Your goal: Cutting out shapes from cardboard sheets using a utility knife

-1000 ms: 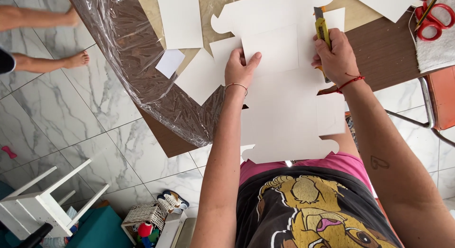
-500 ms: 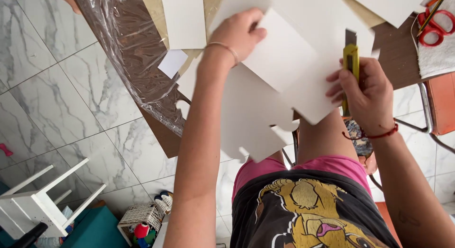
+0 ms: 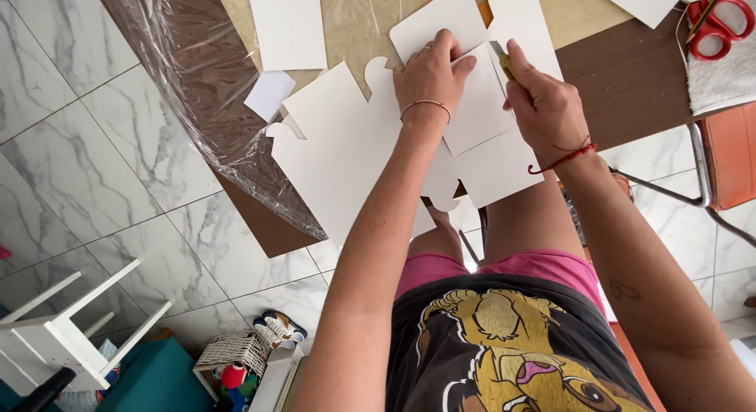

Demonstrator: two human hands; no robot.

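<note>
The left hand (image 3: 429, 77) presses flat, fingers spread, on the white card cutout (image 3: 472, 129); the right hand (image 3: 543, 105) clenches the yellow knife (image 3: 504, 64), blade pointing toward the tabletop's (image 3: 630, 73) far edge.

Card sheets (image 3: 346, 152) on the table (image 3: 630, 73), scissors (image 3: 720, 22) far right, stool (image 3: 71, 333) lower left.

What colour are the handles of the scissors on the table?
The scissors have red handles, seen at the top right of the head view.
</note>
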